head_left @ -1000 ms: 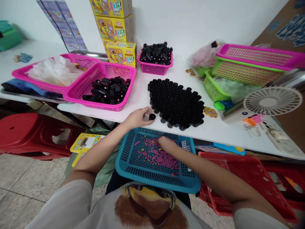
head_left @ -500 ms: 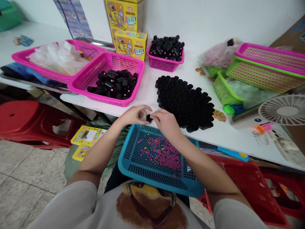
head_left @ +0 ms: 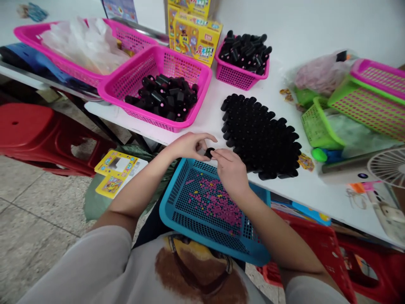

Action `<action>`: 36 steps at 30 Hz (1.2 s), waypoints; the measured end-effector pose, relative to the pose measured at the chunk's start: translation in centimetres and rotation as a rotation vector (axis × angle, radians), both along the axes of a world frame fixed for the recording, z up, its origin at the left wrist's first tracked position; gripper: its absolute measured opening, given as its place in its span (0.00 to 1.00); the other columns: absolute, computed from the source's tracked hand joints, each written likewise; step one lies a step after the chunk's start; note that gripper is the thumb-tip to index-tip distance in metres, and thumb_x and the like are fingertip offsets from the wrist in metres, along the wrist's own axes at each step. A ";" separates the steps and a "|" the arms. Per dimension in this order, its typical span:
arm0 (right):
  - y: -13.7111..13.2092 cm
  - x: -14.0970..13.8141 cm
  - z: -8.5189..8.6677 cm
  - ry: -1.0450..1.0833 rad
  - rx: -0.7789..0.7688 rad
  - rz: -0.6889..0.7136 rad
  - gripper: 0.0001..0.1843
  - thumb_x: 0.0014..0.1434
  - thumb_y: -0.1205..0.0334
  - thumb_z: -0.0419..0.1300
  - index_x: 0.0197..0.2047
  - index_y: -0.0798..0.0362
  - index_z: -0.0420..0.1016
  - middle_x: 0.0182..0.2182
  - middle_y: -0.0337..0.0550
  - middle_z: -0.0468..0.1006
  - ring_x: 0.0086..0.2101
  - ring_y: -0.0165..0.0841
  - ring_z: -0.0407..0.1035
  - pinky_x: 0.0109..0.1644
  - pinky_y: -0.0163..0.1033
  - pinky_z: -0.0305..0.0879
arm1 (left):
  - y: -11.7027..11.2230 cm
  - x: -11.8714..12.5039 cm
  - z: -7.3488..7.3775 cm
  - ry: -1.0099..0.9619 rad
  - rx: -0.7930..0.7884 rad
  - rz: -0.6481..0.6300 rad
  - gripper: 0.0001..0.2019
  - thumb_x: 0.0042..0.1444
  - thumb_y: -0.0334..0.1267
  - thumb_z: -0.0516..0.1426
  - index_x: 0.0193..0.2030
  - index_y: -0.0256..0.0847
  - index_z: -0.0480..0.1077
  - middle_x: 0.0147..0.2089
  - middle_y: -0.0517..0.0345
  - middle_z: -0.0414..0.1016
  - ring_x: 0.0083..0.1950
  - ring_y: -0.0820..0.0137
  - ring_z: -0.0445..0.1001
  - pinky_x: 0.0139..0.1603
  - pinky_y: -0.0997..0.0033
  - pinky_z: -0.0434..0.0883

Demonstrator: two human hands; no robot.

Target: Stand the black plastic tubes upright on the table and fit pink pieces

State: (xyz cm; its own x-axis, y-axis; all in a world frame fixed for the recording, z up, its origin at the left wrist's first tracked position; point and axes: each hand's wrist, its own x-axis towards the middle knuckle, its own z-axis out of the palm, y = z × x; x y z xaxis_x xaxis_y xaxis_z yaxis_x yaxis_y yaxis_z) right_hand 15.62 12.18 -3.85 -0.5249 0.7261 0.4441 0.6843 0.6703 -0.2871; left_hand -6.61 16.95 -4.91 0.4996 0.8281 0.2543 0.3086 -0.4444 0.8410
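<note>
Over the far rim of a blue basket (head_left: pixel 172 223), both hands meet at a small black cup (head_left: pixel 209 152). My left hand (head_left: pixel 190 146) holds the cup low between thumb and fingers, its index finger stretched out above. From the right, my right hand (head_left: pixel 231 171) brings pinched fingertips to the cup's opening; anything between them is too small to make out. Many little pink pieces (head_left: pixel 221 207), with a few yellow ones, are scattered in the blue basket below. To the right, a tight block of upright black cups (head_left: pixel 262 135) stands on the white table (head_left: pixel 202 137).
A pink basket (head_left: pixel 202 95) of loose black cups stands at left, a smaller one (head_left: pixel 242 78) behind. Yellow boxes (head_left: pixel 198 40) are stacked at the back. Green baskets (head_left: pixel 316 122) and a fan (head_left: pixel 387 166) sit at right. A red stool (head_left: pixel 28 126) is left.
The view has shifted, so the table's things appear moved. My hands stay together at the black cup, and my left index finger is straighter, reaching over it.
</note>
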 end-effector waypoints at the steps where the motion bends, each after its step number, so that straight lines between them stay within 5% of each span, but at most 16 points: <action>1: -0.1 0.0 -0.4 -0.001 0.020 -0.004 0.26 0.68 0.75 0.50 0.57 0.51 0.86 0.52 0.48 0.87 0.55 0.43 0.79 0.63 0.53 0.77 | 0.0 0.0 0.0 -0.008 -0.001 -0.002 0.30 0.50 0.39 0.71 0.61 0.40 0.76 0.31 0.65 0.77 0.29 0.75 0.68 0.34 0.74 0.66; 9: -0.1 -0.4 -1.6 0.021 0.018 -0.016 0.28 0.71 0.74 0.46 0.61 0.52 0.83 0.53 0.51 0.85 0.55 0.43 0.78 0.67 0.55 0.74 | -0.2 -0.1 0.6 0.020 -0.029 0.002 0.30 0.48 0.40 0.72 0.60 0.40 0.77 0.32 0.64 0.76 0.28 0.76 0.67 0.33 0.73 0.66; 15: 1.2 -0.9 1.0 0.056 -0.187 0.006 0.24 0.67 0.75 0.51 0.52 0.53 0.87 0.51 0.51 0.86 0.53 0.43 0.79 0.64 0.52 0.76 | -0.4 -0.2 0.4 0.059 -0.002 0.036 0.29 0.48 0.41 0.71 0.59 0.39 0.78 0.30 0.65 0.74 0.29 0.74 0.67 0.35 0.72 0.67; 20: 0.1 1.7 2.8 0.349 -0.309 -0.087 0.16 0.70 0.65 0.57 0.52 0.50 0.87 0.46 0.47 0.86 0.38 0.35 0.81 0.51 0.45 0.81 | -0.5 -0.4 0.4 0.093 0.017 0.054 0.31 0.48 0.43 0.70 0.61 0.40 0.76 0.33 0.64 0.76 0.31 0.74 0.69 0.37 0.71 0.68; 24: -1.0 1.1 1.8 0.718 -0.781 -0.182 0.25 0.65 0.52 0.68 0.62 0.51 0.81 0.43 0.45 0.83 0.27 0.29 0.77 0.30 0.37 0.78 | -0.5 -0.4 0.6 0.111 -0.016 0.005 0.40 0.47 0.43 0.71 0.68 0.41 0.70 0.31 0.66 0.76 0.30 0.73 0.67 0.36 0.72 0.67; 27: -0.4 -1.0 1.2 0.926 -1.141 -0.217 0.24 0.61 0.53 0.72 0.58 0.53 0.82 0.39 0.44 0.83 0.24 0.26 0.75 0.25 0.33 0.75 | -0.4 -0.3 0.7 0.106 -0.049 -0.009 0.43 0.47 0.43 0.71 0.71 0.40 0.67 0.30 0.66 0.77 0.29 0.74 0.65 0.34 0.73 0.66; 31: 1.1 -2.4 1.1 0.975 -1.246 -0.215 0.09 0.63 0.62 0.71 0.46 0.54 0.85 0.28 0.40 0.82 0.23 0.26 0.74 0.27 0.30 0.76 | -0.4 -0.4 0.6 0.099 -0.065 -0.010 0.44 0.45 0.45 0.72 0.70 0.39 0.67 0.31 0.66 0.77 0.30 0.74 0.66 0.36 0.73 0.67; 36: 2.0 -2.5 0.8 1.025 -1.279 -0.196 0.04 0.62 0.67 0.70 0.41 0.54 0.85 0.38 0.44 0.86 0.29 0.25 0.78 0.38 0.31 0.83 | -0.3 -0.5 0.7 0.115 -0.049 0.001 0.44 0.46 0.43 0.72 0.71 0.40 0.67 0.30 0.67 0.76 0.30 0.74 0.67 0.37 0.72 0.67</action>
State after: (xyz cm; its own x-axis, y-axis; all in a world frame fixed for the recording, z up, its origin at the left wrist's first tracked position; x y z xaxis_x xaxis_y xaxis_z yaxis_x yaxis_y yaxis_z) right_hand 13.15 14.17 -3.06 -0.2706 0.8867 -0.3749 -0.0859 -0.4101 -0.9080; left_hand -7.12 16.63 -4.21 0.5221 0.8388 0.1546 0.4052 -0.4034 0.8204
